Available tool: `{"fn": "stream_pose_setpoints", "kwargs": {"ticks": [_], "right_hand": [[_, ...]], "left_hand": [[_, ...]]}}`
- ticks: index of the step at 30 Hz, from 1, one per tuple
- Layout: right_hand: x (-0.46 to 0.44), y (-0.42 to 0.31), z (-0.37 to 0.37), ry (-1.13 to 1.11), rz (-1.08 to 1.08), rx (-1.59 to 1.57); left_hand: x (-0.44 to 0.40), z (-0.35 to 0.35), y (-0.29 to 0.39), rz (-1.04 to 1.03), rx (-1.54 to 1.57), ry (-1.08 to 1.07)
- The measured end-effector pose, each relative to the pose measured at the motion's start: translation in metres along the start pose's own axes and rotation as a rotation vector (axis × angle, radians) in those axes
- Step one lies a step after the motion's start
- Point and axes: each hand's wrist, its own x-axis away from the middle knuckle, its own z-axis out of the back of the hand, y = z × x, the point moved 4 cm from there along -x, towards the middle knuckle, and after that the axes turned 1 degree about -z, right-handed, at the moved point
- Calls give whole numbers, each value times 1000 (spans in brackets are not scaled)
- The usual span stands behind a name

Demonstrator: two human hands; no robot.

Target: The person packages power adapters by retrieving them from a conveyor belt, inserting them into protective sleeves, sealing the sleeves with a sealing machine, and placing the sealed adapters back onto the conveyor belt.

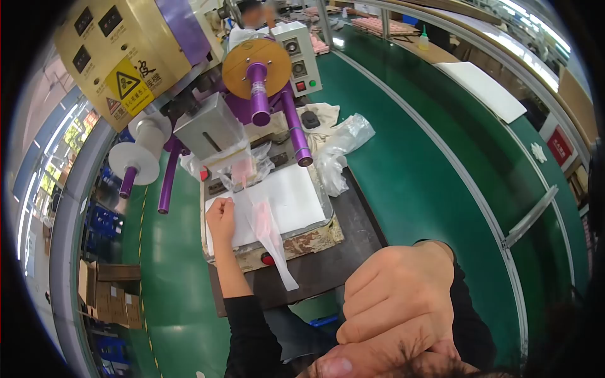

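Observation:
My left hand (pixel 220 220) is curled closed at the left edge of the white sheet (pixel 293 195) on the machine's bed; whether anything is inside its fingers is hidden. Close to the camera, my right hand (pixel 397 296) is balled with its fingers folded in, and I cannot make out anything in it. A pink item in clear film (pixel 265 223) lies across the sheet, its pale tail (pixel 287 274) hanging over the front edge. Beneath the grey press head (pixel 211 129), another pink piece (pixel 242 170) sits in crumpled film.
Purple rods (pixel 296 132) and a white spool (pixel 134 162) jut from the machine. Crumpled plastic (pixel 334 154) lies right of the bed. A red button (pixel 268 259) is on its front. Cardboard boxes (pixel 113 302) stand at the left. A person (pixel 249 22) is behind the machine.

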Motion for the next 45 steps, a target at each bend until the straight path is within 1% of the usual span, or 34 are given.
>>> {"fn": "stream_pose_setpoints", "kwargs": {"ticks": [7,13,17,20,22,24,26,29,33,38,42,45], "right_hand": [[-3,-5,-14,123,16,162],[-6,-6,-20,277,70,476],[-14,-7,-22,401,157,721],[-23,-11,-18,515,255,857],[-22,-16,-18,522,281,896],[-8,-33,-27,624,184,947],[-2,-38,-24,664,137,993],[5,-38,-23,762,422,1100],[6,-39,-18,688,361,1035],[3,-40,-13,686,343,954],[1,-39,-8,667,263,836],[-8,-39,-8,447,47,975]], "left_hand": [[1,3,0,37,-13,-9],[2,0,-1,-4,-32,24],[1,-1,10,-18,5,42],[2,7,3,-18,-7,64],[1,1,-5,-15,-42,62],[5,-2,1,-4,-12,70],[3,1,12,-6,-24,79],[2,1,12,-24,-4,73],[3,2,6,-8,-18,62],[2,1,5,-31,-31,80],[2,1,5,-32,-31,76],[2,1,5,-26,-24,71]]}}
